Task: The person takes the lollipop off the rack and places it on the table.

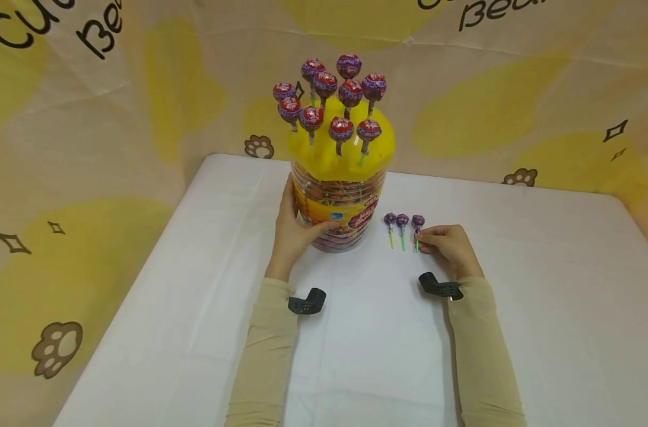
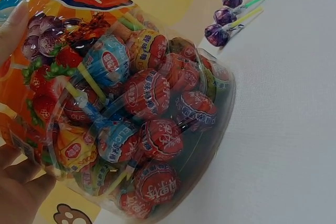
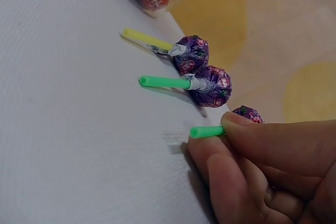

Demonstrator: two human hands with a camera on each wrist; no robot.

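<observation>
Third purple lollipop being pinched by the right hand mid-desk; jar gripped by the left hand. A clean lift is probably needed next.

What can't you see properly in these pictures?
- Third purple lollipop: in the right wrist view the right hand pinching its green stick hides most of its head.
- Jar: its yellow lid is cut off in the left wrist view; the left hand covers one side.
- Wrapper writing: too small to read in the head view.
</observation>
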